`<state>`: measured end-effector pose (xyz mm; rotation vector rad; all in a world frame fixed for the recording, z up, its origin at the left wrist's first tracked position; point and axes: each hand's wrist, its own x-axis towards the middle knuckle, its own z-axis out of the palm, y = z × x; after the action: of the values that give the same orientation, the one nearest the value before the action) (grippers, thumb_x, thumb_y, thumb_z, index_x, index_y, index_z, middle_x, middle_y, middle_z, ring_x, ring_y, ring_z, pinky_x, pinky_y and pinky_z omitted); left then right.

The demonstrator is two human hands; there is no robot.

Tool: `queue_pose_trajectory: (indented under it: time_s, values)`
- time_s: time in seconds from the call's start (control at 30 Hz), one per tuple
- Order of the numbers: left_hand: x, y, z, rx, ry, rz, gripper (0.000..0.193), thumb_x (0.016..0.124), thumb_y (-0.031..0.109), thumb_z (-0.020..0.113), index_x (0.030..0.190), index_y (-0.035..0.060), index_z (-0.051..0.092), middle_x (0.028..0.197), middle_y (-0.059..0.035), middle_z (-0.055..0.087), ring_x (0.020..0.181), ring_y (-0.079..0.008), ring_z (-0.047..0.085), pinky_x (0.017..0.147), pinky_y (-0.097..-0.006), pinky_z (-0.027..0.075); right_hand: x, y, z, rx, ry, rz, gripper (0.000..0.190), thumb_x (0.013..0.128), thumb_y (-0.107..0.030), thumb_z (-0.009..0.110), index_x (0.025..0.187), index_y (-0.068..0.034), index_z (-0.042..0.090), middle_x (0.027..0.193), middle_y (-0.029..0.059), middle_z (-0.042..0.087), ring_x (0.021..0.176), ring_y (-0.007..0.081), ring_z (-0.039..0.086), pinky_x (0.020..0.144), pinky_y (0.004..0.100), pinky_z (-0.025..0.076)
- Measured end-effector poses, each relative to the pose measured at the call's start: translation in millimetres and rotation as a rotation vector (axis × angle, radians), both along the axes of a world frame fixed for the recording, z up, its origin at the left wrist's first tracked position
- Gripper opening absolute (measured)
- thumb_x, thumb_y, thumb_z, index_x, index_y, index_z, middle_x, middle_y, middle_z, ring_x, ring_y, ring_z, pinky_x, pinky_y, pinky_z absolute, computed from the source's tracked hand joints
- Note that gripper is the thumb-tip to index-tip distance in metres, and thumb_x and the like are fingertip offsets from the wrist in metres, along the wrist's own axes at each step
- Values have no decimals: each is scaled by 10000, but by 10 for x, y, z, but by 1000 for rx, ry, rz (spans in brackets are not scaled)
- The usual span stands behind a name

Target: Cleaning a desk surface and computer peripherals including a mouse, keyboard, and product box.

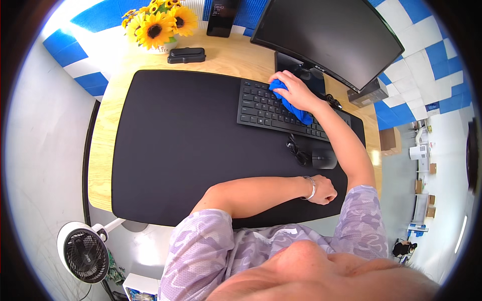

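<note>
My right hand point(295, 92) holds a bunched blue cloth point(297, 112) on the upper middle of a black keyboard point(260, 109). The hand and forearm hide part of the keys. My left hand point(324, 190), with a silver bracelet point(311, 188) at the wrist, rests closed on the right front part of a black desk mat point(180, 143); nothing shows in it. Just above that hand lies a black mouse point(324, 159), beside a bundled black cable point(296, 149).
A monitor point(331, 34) stands behind the keyboard. Artificial sunflowers point(154, 30) in a pot, a black case point(186, 55) and an upright dark device point(223, 17) stand along the desk's back. A white fan point(86, 252) is at the lower left.
</note>
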<state>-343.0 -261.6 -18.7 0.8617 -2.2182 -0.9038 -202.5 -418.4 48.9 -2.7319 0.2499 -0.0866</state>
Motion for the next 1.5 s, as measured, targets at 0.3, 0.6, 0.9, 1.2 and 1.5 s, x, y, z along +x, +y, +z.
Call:
queue_pose_trajectory:
  time_s: [0.3,0.6,0.9,1.2,1.5]
  values:
    - [68,13,20,11,8,-8,110,849,199,621,884,106,670,896,-61,716,887,-284,692,770,-437,539,-1117,-705,-4,-77,25,-175,266,919,-109,649,1169,-123,560,1110,127,572,1087,350,580,941,404,469]
    - [41,3,-15,27,-25,-7,119,854,208,619,895,108,670,895,-54,716,884,-281,689,771,-428,539,-1503,-850,134,-193,-147,-367,369,895,-110,685,1233,-88,538,1160,143,610,1099,360,594,967,420,473]
    - [17,-20,5,-32,22,-1,99,845,197,634,871,108,667,881,-55,714,863,-280,695,740,-435,544,-269,366,248,-65,-52,152,466,844,-131,728,1269,-102,539,1192,124,597,1154,322,563,1009,418,458]
    - [37,2,29,-4,-23,-1,101,851,195,633,889,118,687,885,-56,727,873,-282,702,767,-432,545,-627,166,159,-140,-5,144,397,844,-26,662,1216,-153,601,1179,96,567,1129,325,551,983,409,471]
    - [21,-12,-16,-3,-19,2,107,852,203,629,889,118,683,874,-56,722,865,-278,701,759,-431,544,-76,171,191,2,-210,43,344,845,-167,742,1160,-118,611,1126,126,636,1039,341,648,889,411,529]
